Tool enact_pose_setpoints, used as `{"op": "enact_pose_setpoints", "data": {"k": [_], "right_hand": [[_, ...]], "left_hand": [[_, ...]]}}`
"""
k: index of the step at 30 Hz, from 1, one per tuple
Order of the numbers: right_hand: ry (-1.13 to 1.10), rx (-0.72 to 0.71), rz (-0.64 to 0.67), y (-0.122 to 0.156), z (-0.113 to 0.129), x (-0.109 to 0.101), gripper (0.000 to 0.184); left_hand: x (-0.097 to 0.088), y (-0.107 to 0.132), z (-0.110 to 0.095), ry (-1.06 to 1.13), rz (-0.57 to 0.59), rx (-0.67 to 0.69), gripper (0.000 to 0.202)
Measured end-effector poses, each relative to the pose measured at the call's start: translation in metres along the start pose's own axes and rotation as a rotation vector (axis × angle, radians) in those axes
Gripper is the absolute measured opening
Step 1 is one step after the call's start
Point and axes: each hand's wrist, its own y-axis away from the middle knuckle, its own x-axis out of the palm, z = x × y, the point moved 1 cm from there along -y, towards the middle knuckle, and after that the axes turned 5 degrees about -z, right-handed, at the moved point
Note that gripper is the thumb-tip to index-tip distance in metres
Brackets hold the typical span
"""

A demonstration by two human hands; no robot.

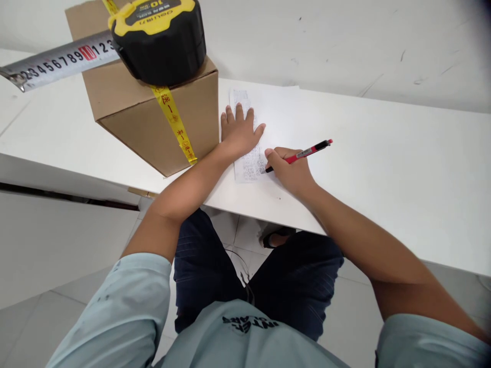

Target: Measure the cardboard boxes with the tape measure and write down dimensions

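Observation:
In my right hand [292,167] is a red and black pen [309,151], gripped between thumb and fingers. The pen's tip meets the right side of a white sheet of paper [245,171] covered in small dark handwriting. Across the upper part of that sheet, my left hand [241,134] lies flat with its fingers spread. Just left of the left hand stands a brown cardboard box [141,135], sealed with yellow printed tape [174,120]. A black and yellow tape measure [164,53] rests on top of the box, its metal blade [65,59] pulled out to the left.
The paper and box are on a long white table [383,168], set against a white wall [345,46] with scuff marks. My legs [295,276] are under the table's front edge. A white panel [57,235] stands at the lower left.

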Motion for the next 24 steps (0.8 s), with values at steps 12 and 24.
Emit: {"op": "enact_pose_setpoints", "data": {"k": [12, 24], "right_hand": [[0.02, -0.027, -0.024, -0.0002, -0.0021, -0.0003, 0.063], [0.007, -0.019, -0.008, -0.0006, -0.004, 0.0, 0.068]], "left_hand": [[-0.0016, 0.0008, -0.0018, 0.003, 0.017, -0.016, 0.078], [0.0016, -0.0004, 0.0011, -0.011, -0.011, 0.002, 0.076]]}}
